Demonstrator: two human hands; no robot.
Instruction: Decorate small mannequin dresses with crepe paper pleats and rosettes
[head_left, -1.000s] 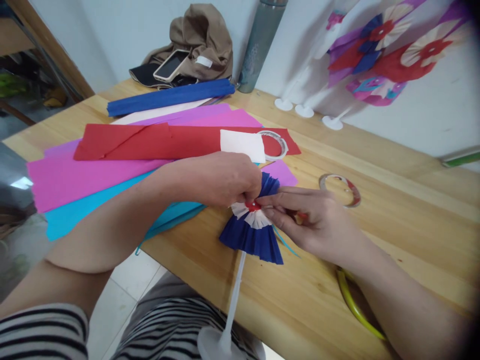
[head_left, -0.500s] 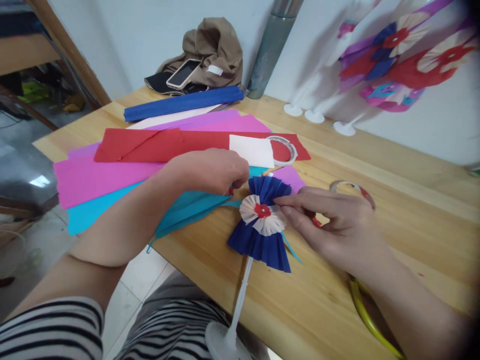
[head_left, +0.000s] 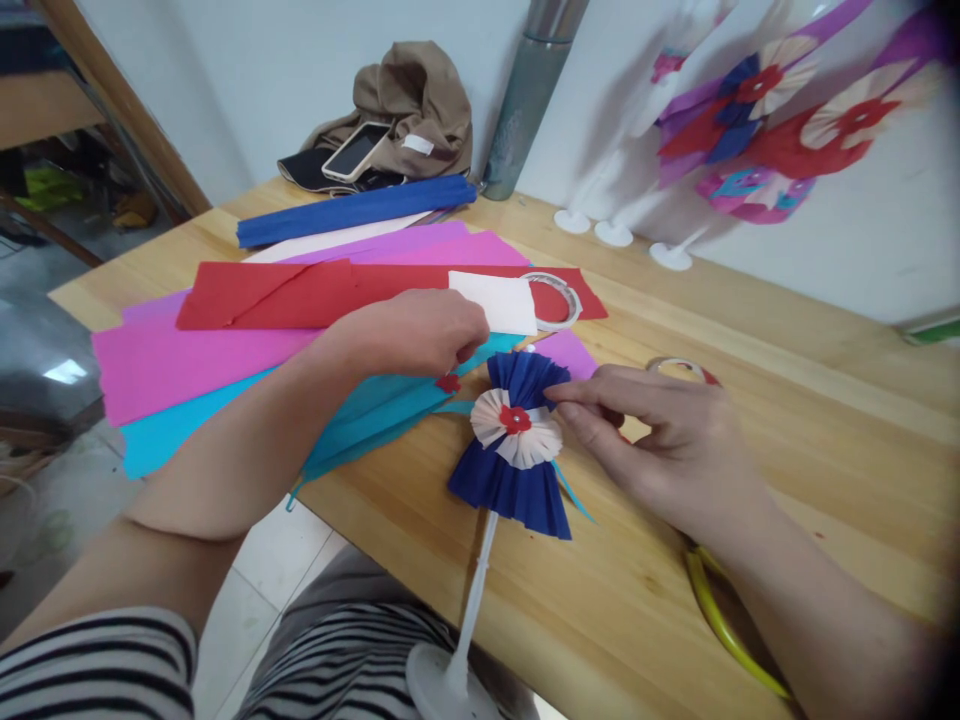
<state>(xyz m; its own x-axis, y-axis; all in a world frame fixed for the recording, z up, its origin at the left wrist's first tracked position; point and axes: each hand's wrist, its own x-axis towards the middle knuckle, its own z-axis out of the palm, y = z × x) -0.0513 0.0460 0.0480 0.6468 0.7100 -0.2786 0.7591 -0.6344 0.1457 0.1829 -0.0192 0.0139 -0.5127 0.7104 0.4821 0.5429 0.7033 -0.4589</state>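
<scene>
A bow of pleated blue crepe paper with cream ruffles and a small red flower at its centre is on a white stand, which leans in front of the table edge. My right hand pinches the right edge of the bow's upper blue part between thumb and forefinger. My left hand is closed, fingers curled down over the blue-green paper. Just below its fingertips is another small red paper piece; whether they touch it is hidden.
Red paper, pink paper, a white piece and a tape roll lie beyond my left hand. Yellow-handled scissors lie under my right forearm. A bottle, a phone and decorated stands are at the wall.
The view has shifted slightly. My left hand has lifted a little, showing more of the red piece below it. My right hand keeps its pinch on the bow.
</scene>
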